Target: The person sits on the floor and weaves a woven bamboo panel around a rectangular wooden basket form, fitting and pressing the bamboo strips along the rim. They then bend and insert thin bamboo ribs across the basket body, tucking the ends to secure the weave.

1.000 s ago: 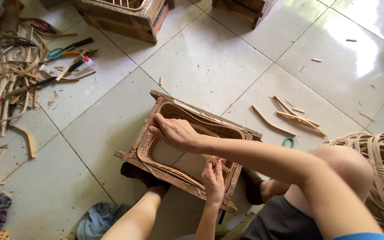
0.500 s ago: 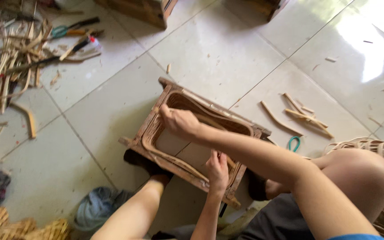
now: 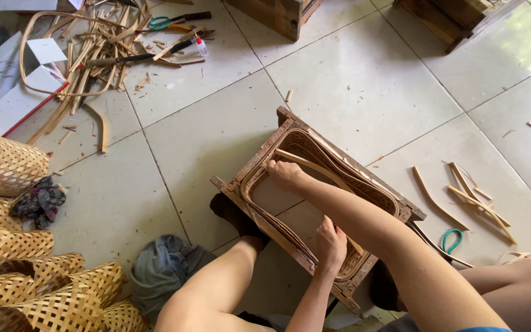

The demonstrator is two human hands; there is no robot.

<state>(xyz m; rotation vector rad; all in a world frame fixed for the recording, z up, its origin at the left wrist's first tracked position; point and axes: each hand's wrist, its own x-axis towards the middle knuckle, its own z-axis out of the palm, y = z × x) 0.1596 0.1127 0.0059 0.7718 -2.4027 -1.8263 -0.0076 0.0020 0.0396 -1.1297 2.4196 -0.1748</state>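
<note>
A rectangular wooden frame (image 3: 241,178) lies on the tiled floor between my legs, with a woven bamboo basket (image 3: 314,150) set inside it. My right hand (image 3: 285,174) reaches across to the frame's far-left corner, its fingers curled on the basket's rim (image 3: 250,184). My left hand (image 3: 330,243) grips the rim at the near edge, where a thin bamboo strip (image 3: 305,161) runs across the opening. My foot in a dark sock (image 3: 232,215) rests against the frame's left side.
Woven bamboo baskets (image 3: 38,289) are stacked at lower left beside a grey cloth (image 3: 161,267). Bamboo strips (image 3: 87,61), scissors (image 3: 167,23) and a small bottle (image 3: 201,45) lie top left. Wooden crates (image 3: 278,15) stand at the top. Loose strips (image 3: 474,200) and a green loop (image 3: 452,240) lie right.
The view has swung left and down, bringing the woven baskets into sight. Both hands keep nearly the same places on the basket's rim.
</note>
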